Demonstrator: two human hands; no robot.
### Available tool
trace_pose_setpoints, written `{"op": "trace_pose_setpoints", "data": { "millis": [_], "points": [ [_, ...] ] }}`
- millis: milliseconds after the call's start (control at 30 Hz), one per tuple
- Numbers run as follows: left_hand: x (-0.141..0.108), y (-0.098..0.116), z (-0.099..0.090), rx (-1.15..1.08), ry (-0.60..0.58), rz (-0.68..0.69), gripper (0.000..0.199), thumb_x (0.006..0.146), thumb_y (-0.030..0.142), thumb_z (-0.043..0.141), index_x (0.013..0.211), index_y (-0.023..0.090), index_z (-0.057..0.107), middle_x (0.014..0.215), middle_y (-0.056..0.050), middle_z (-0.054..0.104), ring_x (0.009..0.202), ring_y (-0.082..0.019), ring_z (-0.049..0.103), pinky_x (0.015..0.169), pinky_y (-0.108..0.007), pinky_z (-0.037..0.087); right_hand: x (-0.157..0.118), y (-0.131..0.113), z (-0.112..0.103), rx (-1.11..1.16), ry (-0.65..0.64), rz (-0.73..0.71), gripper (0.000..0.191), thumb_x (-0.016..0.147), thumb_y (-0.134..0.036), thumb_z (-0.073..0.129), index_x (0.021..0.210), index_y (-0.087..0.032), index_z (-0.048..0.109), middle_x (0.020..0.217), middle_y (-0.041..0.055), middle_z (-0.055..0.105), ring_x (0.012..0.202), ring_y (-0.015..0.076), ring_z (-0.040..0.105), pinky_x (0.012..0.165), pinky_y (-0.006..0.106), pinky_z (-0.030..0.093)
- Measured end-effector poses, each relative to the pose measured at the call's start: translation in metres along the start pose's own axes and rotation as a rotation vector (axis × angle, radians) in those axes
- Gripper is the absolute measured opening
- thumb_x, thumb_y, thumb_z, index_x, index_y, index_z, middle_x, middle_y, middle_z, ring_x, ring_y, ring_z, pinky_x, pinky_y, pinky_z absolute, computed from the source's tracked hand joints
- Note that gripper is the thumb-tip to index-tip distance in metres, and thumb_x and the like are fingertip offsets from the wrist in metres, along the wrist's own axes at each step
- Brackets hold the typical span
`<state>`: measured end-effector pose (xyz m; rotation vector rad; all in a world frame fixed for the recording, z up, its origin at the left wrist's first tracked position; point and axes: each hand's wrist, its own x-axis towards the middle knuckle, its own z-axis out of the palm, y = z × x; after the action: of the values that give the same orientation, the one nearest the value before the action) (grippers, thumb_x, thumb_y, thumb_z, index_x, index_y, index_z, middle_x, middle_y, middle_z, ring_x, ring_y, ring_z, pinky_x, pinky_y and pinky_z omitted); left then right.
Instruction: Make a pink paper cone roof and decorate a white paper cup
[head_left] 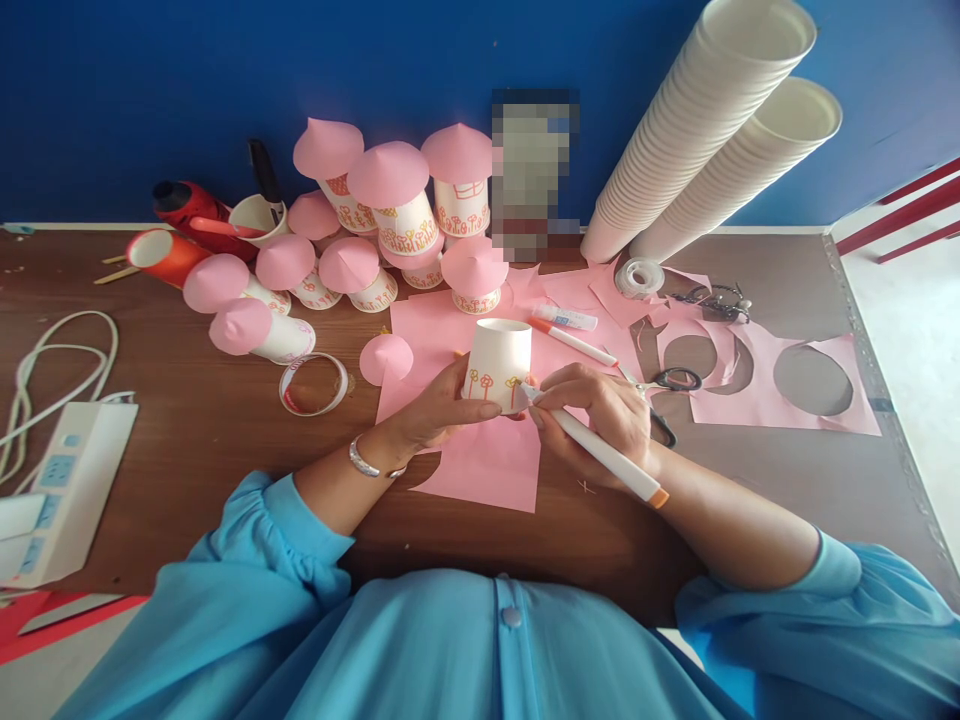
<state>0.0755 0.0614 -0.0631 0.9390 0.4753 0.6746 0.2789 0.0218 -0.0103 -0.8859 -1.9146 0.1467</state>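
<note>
My left hand (446, 405) is closed around a white paper cup (501, 350), held upside down, with orange and yellow flowers drawn near its rim. In my right hand (600, 410) is a white marker (607, 455) with an orange end; its tip is at the cup's lower right side, by the flowers. Pink paper (487, 470) lies under the hands. Just behind the cup stands a small decorated cup with a pink cone roof (474, 265). A second marker (577, 342) and a glue stick (566, 318) rest on the paper.
Several pink-roofed cups (388, 175) stand at the back left. Two tall cup stacks (690, 130) lean at the back right. Scissors (679, 379), clear tape (639, 278) and cut pink paper (787, 400) lie to the right. A tape ring (313, 384) and power strip (75, 490) are left.
</note>
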Motion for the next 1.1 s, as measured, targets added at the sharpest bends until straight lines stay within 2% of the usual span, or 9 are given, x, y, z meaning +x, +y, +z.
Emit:
{"op": "trace_pose_setpoints", "data": {
  "millis": [500, 933, 1100],
  "points": [
    [0.0002, 0.0006, 0.0006, -0.020, 0.042, 0.006, 0.037, 0.079, 0.032, 0.085, 0.113, 0.022, 0.076, 0.107, -0.008, 0.078, 0.098, -0.023, 0.073, 0.086, -0.035, 0.060, -0.0010, -0.0006, 0.0000, 0.000, -0.011, 0.017, 0.017, 0.089, -0.008, 0.062, 0.091, -0.023, 0.055, 0.067, -0.0019, 0.066, 0.058, 0.0145, 0.069, 0.049, 0.024, 0.052],
    [0.0012, 0.0026, 0.0031, 0.001, 0.024, 0.003, 0.038, 0.081, 0.033, 0.084, 0.114, 0.020, 0.074, 0.110, -0.009, 0.078, 0.101, -0.024, 0.073, 0.089, -0.036, 0.060, -0.0017, -0.0016, -0.0009, 0.012, -0.045, 0.013, 0.014, 0.090, -0.009, 0.062, 0.092, -0.022, 0.056, 0.070, 0.0006, 0.069, 0.059, 0.0140, 0.068, 0.051, 0.024, 0.052],
    [0.0011, 0.0031, 0.0043, -0.031, 0.021, 0.001, 0.037, 0.082, 0.031, 0.084, 0.115, 0.021, 0.073, 0.110, -0.008, 0.078, 0.099, -0.024, 0.075, 0.088, -0.035, 0.060, -0.0007, -0.0006, -0.0019, 0.092, -0.010, -0.032, 0.016, 0.090, -0.009, 0.062, 0.095, -0.022, 0.057, 0.070, -0.0004, 0.066, 0.057, 0.0146, 0.067, 0.048, 0.024, 0.052]
  ]
}}
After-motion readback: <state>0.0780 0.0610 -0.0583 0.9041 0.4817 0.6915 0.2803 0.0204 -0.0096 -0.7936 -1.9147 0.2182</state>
